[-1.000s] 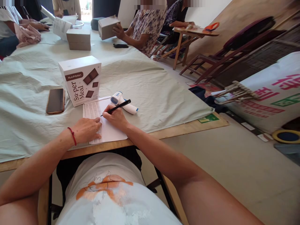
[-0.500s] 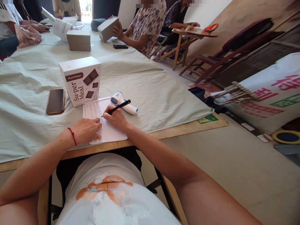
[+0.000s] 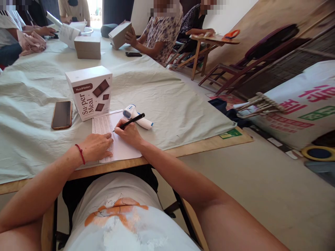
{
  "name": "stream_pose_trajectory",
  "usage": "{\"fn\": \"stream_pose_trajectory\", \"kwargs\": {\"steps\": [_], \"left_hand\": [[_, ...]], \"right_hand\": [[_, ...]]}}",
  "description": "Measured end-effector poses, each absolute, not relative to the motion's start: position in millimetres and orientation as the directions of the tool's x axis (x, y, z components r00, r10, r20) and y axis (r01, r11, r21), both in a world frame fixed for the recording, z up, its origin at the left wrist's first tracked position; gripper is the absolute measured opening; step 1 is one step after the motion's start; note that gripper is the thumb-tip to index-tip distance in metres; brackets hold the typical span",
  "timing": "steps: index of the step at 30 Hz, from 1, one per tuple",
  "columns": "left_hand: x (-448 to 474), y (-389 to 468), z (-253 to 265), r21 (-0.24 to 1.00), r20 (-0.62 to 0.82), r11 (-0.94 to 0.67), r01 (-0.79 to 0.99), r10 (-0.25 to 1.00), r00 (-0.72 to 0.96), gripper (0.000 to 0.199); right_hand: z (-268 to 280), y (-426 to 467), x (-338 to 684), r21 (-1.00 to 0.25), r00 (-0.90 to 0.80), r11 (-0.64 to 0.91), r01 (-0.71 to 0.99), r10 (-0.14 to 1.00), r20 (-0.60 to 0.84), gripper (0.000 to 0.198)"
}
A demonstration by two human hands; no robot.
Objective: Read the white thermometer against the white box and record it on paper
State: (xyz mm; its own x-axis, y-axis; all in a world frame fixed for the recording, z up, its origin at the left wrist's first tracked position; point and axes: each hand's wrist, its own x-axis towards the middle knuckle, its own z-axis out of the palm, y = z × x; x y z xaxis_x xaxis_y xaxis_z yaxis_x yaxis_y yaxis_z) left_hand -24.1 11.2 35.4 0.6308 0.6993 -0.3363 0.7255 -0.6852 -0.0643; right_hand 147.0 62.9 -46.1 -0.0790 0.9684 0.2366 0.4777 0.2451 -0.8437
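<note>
A black pen (image 3: 134,119) is gripped in my right hand (image 3: 128,134), its tip on a white sheet of paper (image 3: 125,150) at the table's near edge. Rows of handwriting or print cover a strip of paper (image 3: 101,124) along the left side of the sheet; the words are too small to read. My left hand (image 3: 97,146), with a red cord bracelet (image 3: 80,154) at the wrist, lies on that strip with its fingers stretched toward the pen tip. Just beyond my right hand rests a white and blue infrared thermometer (image 3: 134,112).
A white "Su-per Meal" box (image 3: 90,92) stands behind the paper, with a phone (image 3: 61,115) to its left. Farther back are a plain cardboard box (image 3: 87,48) and several people; one person holds another box (image 3: 119,35). A dark chair (image 3: 251,59) and large sack (image 3: 300,101) are at right.
The view has shifted slightly. Both my hands keep nearly the same place on the paper, the pen still in the right one. A person's hand at far left has moved a little.
</note>
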Motion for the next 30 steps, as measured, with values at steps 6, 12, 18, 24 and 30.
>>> {"fn": "stream_pose_trajectory", "kwargs": {"steps": [6,12,18,24,30], "left_hand": [[-24.4,11.7,34.9,-0.055,-0.339,-0.684,0.728,0.698,0.631,0.031],[-23.1,10.0,37.4,-0.053,-0.325,-0.680,0.732,0.705,0.631,0.030],[-21.9,9.8,36.7,-0.062,-0.328,-0.684,0.727,0.702,0.633,0.032],[-21.0,9.1,39.6,-0.059,-0.322,-0.679,0.732,0.707,0.630,0.032],[-20.9,8.6,39.2,-0.053,-0.319,-0.678,0.733,0.707,0.631,0.032]], "right_hand": [[-44.6,63.2,146.9,-0.839,-0.101,0.244,0.487,0.970,0.223,0.014],[-35.8,71.5,150.2,-0.800,-0.183,0.265,0.538,0.963,0.196,0.017],[-39.8,66.6,149.5,-0.806,-0.149,0.268,0.528,0.963,0.223,0.018],[-41.2,60.8,148.6,-0.808,-0.151,0.260,0.529,0.966,0.211,0.016],[-42.9,62.3,149.1,-0.801,-0.147,0.268,0.536,0.963,0.224,0.015]]}}
